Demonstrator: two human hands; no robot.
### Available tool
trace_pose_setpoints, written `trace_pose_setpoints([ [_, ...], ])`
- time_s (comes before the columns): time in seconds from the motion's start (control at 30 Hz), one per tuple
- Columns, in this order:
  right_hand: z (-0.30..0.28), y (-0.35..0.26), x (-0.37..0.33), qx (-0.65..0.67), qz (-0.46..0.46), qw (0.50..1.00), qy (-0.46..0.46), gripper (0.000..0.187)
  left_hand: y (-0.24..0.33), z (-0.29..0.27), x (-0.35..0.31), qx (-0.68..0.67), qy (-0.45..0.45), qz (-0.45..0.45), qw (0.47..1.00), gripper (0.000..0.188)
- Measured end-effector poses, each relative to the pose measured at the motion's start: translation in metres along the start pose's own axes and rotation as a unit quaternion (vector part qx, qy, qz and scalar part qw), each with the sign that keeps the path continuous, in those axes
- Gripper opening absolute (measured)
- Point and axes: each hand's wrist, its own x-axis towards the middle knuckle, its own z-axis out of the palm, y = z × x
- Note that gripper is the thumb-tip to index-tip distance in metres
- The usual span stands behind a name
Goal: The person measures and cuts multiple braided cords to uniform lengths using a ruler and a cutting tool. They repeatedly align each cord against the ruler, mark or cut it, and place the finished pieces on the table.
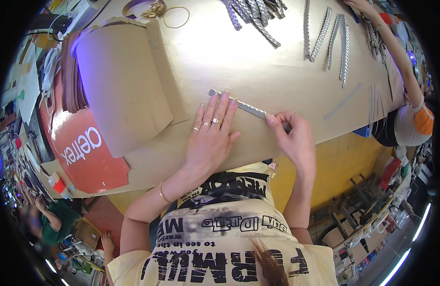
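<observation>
A narrow grey strip with a braided, light-edged side [249, 107] lies slantwise on the brown-covered table. My left hand [209, 139] rests flat over its far left part, fingers stretched out, with the strip's end showing just past the fingertips. At the near right end, my right hand [297, 139] pinches the strip between thumb and fingers; its remaining fingers are curled, and what lies under them is hidden. Farther right on the table are several grey braided strips [321, 35], some folded double. A heap of similar braids [258, 16] lies at the far middle.
A large curved brown sheet [124, 86] stands over a red printed sheet [86, 157] at the left. A tan ring [176, 17] lies at the far edge. One thin grey strip [343, 101] lies at right. Another person's arm [403, 62] reaches in from the right.
</observation>
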Motion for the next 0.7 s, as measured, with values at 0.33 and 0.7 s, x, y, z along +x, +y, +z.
trace_pose_setpoints([
  [0.33,-0.002,0.015,0.006,0.005,-0.05,0.999,0.02,0.033,0.003,-0.008,0.005,0.032,-0.025,0.022,0.999,0.073],
  [0.7,-0.002,0.012,-0.001,-0.063,-0.033,0.995,0.071,0.035,0.02,-0.012,0.008,0.074,-0.041,0.024,0.996,0.074],
])
